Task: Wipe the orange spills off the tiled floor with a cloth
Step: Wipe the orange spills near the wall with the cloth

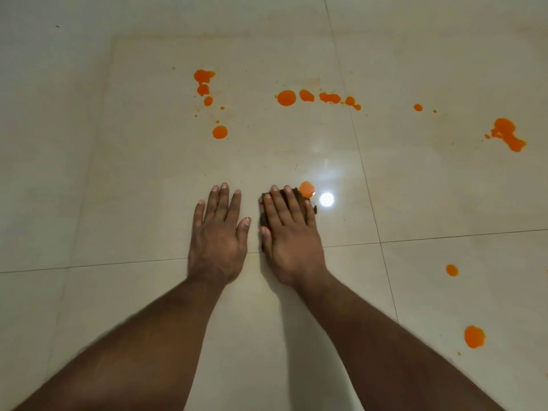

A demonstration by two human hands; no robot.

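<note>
My right hand (289,232) lies flat with straight fingers on a dark brown cloth (300,196), pressing it to the cream tiled floor (148,179); most of the cloth is hidden under the hand. An orange spill (307,188) touches the cloth's far right corner. My left hand (219,232) rests flat on the bare tile just left of it, holding nothing. Further off lie a column of orange drops (203,84) with a round drop (219,132) below, and a row of orange blots (317,97).
More orange spills sit to the right: a small dot (417,107), a large splash (507,134), a drop (452,270) and a bigger one (474,336) near the right edge. A bright lamp reflection (326,199) shines on the tile. Grout lines cross under my wrists.
</note>
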